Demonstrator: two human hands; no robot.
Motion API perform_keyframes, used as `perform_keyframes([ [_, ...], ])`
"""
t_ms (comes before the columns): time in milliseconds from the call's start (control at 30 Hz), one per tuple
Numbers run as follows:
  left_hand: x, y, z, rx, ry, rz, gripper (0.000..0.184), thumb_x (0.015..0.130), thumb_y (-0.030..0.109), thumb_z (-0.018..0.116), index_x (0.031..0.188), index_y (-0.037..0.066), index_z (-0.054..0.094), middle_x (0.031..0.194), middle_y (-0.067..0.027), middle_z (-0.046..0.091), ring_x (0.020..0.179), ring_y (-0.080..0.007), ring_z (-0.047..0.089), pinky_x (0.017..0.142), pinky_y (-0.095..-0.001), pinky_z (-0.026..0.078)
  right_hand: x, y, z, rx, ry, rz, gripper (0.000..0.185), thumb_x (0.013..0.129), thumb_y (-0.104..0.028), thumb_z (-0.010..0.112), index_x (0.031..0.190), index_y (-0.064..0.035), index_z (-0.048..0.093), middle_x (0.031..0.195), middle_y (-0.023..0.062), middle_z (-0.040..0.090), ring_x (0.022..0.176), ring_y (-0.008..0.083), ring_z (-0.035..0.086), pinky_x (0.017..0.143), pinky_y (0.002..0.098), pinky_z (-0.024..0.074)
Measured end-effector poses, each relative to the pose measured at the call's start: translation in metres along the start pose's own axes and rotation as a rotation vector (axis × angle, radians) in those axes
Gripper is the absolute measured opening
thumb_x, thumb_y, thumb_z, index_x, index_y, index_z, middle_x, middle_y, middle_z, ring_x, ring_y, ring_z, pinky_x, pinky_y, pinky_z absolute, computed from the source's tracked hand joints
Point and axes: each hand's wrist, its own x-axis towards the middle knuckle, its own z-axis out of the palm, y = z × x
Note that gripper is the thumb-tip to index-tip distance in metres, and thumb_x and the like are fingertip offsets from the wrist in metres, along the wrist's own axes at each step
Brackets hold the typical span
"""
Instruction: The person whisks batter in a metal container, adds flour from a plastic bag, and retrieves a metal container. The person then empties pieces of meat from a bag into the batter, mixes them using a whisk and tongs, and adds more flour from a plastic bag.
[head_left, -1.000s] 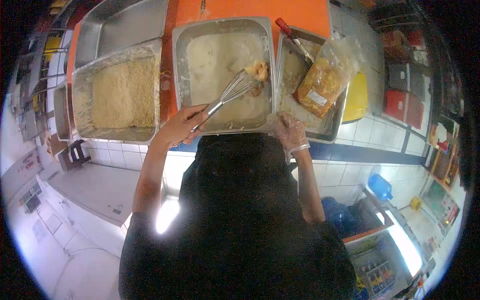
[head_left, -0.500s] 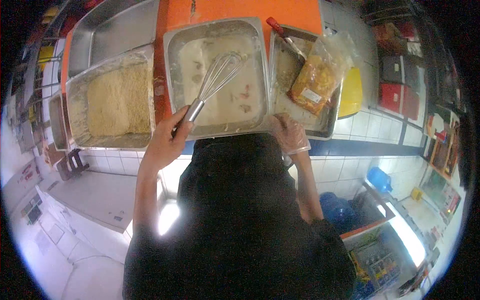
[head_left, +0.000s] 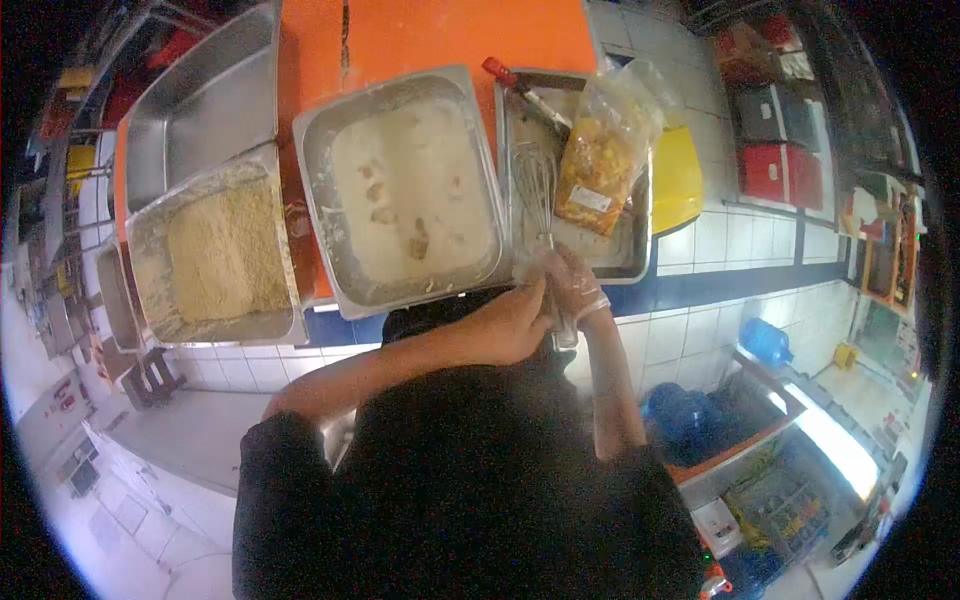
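"One wire whisk (head_left: 536, 185) is showing plainly; where is it sitting?"

"Its wires are hanging over the left part of the shallow tray (head_left: 620, 252), and its handle is pointing back toward the wearer, passing in between both hands."

"How are the fingers standing?"

"The right hand (head_left: 575, 285), wearing a clear glove, is gripping the handle with curled fingers. The bare left hand (head_left: 510, 328) is resting right beside it, its fingers bending inward and partly hidden; I cannot tell whether they are gripping."

"What is lying around the whisk?"

"A plastic bag (head_left: 598, 170) of orange-yellow food is lying just right of the wires, in the same tray. A red-handled tool (head_left: 500, 72) is leaning across its far left corner."

"And farther out?"

"A pan (head_left: 480, 140) is standing to the left, holding pale batter (head_left: 400, 185) with some lumps showing. Past it, another pan is holding tan crumbs (head_left: 225, 250). An orange surface (head_left: 430, 35) is stretching behind."
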Motion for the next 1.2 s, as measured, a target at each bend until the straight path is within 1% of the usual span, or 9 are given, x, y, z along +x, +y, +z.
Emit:
perform_keyframes([
  [100,0.044,0.027,-0.066,0.352,-0.11,-0.085,0.021,0.089,0.015,0.054,0.1,-0.002,0.053,0.085,-0.0284,0.062,0.087,-0.0476,0.061,0.078,-0.0547,0.048,0.025,0.056,0.002,-0.135,0.043,0.069,0.039,0.096,-0.032,0.055,0.12,-0.0009,0.053,0.102,0.0211,0.065,0.093,0.0327,0.065,0.079,0.0459,0.0485],
  [167,0.103,0.039,-0.105,0.59,0.149,0.007,0.018,0.088,0.014,0.052,0.098,0.0,0.056,0.082,-0.0232,0.063,0.08,-0.0441,0.063,0.072,-0.0557,0.05,0.021,0.07,0.002,-0.412,0.166,-0.101,0.037,0.095,-0.031,0.053,0.119,-0.0031,0.051,0.1,0.0211,0.065,0.091,0.0356,0.066,0.076,0.0486,0.0492],
  [200,0.153,0.0,-0.117,0.849,0.379,0.331,0.019,0.086,0.012,0.054,0.102,0.002,0.057,0.089,-0.0183,0.065,0.085,-0.0399,0.064,0.071,-0.0516,0.052,0.015,0.073,0.001,-0.647,0.277,-0.296,0.035,0.095,-0.03,0.051,0.119,-0.0049,0.05,0.098,0.0209,0.066,0.09,0.0375,0.066,0.074,0.0504,0.05],
  [300,0.267,-0.056,-0.148,1.075,0.247,0.606,0.019,0.083,0.011,0.057,0.1,0.004,0.063,0.095,-0.0134,0.067,0.093,-0.0325,0.064,0.071,-0.0459,0.054,0.013,0.047,0.009,-0.724,0.256,0.149,0.034,0.095,-0.029,0.049,0.121,-0.0078,0.05,0.096,0.0215,0.066,0.086,0.0396,0.066,0.073,0.052,0.0518],
  [567,0.311,-0.067,-0.144,1.577,-0.186,0.456,0.011,0.078,0.01,0.063,0.084,0.005,0.07,0.087,-0.0132,0.071,0.085,-0.0294,0.069,0.07,-0.0431,0.055,0.025,0.073,0.001,-0.673,0.372,0.003,0.043,0.092,-0.034,0.055,0.126,-0.0095,0.046,0.095,0.0226,0.066,0.093,0.04,0.066,0.075,0.0514,0.0535],
  [900,0.188,0.047,-0.204,1.213,0.051,0.233,0.018,0.078,0.012,0.065,0.093,0.001,0.063,0.082,-0.018,0.07,0.08,-0.0363,0.069,0.069,-0.0497,0.054,0.013,0.024,-0.018,-0.661,0.24,0.112,0.051,0.089,-0.045,0.058,0.123,-0.0075,0.055,0.113,0.0238,0.063,0.105,0.0406,0.062,0.088,0.0503,0.0509],
  [967,0.133,0.096,-0.213,1.005,0.009,-0.154,0.027,0.085,0.016,0.062,0.102,-0.002,0.054,0.087,-0.0234,0.067,0.085,-0.0416,0.067,0.072,-0.0524,0.052,0.011,0.023,-0.016,-0.577,0.245,0.15,0.053,0.089,-0.048,0.058,0.122,-0.0067,0.057,0.115,0.0228,0.062,0.11,0.0389,0.06,0.091,0.0495,0.0494],
  [1100,0.088,0.039,-0.193,0.802,0.176,-0.011,0.032,0.092,0.024,0.055,0.102,-0.007,0.05,0.091,-0.0293,0.064,0.089,-0.0458,0.063,0.076,-0.054,0.049,0.019,0.057,-0.009,-0.623,0.286,0.025,0.057,0.089,-0.05,0.057,0.127,-0.0078,0.053,0.117,0.0209,0.062,0.115,0.038,0.058,0.092,0.0487,0.0486],
  [1200,0.083,0.049,-0.128,0.339,0.118,-0.307,0.037,0.097,0.029,0.05,0.111,-0.005,0.051,0.105,-0.0303,0.059,0.104,-0.0457,0.058,0.086,-0.0558,0.045,0.016,0.045,-0.014,-0.723,0.269,0.039,0.069,0.081,-0.04,0.071,0.133,-0.0048,0.044,0.11,0.0241,0.064,0.097,0.0425,0.065,0.081,0.0493,0.0538],
])
